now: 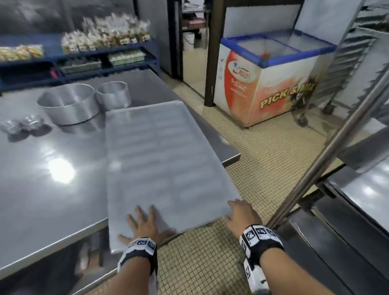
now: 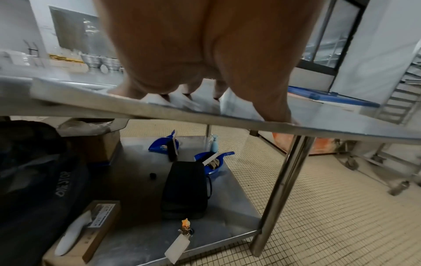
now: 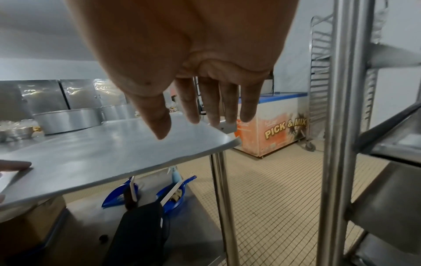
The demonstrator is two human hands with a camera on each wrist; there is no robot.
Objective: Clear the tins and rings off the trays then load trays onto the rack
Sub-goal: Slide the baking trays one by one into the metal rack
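One steel table (image 1: 30,182) carried everything: a flat grey metal tray (image 1: 157,159) lay along its right edge, its near end jutting past the table over the tiled floor (image 1: 249,185). Behind the tray stood a large round aluminium tin (image 1: 68,105) and a smaller metal ring (image 1: 114,94) (side by side, off the tray). The tall steel rack (image 1: 327,152) stood to the right. The left hand (image 1: 145,222) pressed flat, fingers spread, on the tray's near end; the right hand (image 1: 238,215), fingers straight, reached its near right corner.

Rack (image 1: 356,67) cut off; shelf goods (image 1: 105,36) blurred
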